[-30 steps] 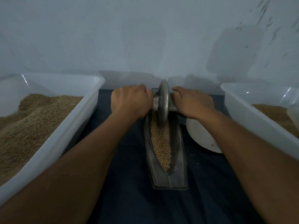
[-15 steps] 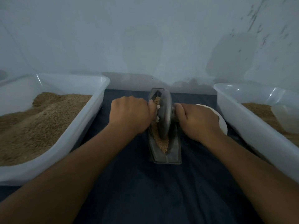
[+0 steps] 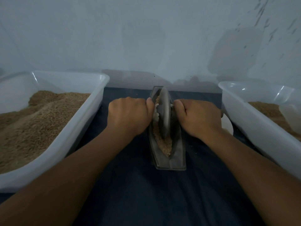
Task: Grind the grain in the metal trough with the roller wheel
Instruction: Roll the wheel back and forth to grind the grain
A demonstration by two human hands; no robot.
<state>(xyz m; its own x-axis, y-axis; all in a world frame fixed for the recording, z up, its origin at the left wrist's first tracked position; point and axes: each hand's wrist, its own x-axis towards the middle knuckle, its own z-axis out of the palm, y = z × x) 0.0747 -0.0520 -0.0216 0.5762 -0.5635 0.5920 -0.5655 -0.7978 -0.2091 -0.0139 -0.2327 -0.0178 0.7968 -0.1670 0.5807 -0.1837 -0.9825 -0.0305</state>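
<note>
Grinding looks underway but unfinished: the left hand and right hand each grip an end of the axle of the roller wheel, upright mid-trough on the table, with coarse grain still heaped before it.

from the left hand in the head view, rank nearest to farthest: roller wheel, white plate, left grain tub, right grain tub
1. roller wheel: right beside the left hand, whose grip is on its axle.
2. left grain tub: to the hand's left, across a strip of dark cloth.
3. white plate: past the right hand.
4. right grain tub: far right, beyond the plate.
</note>
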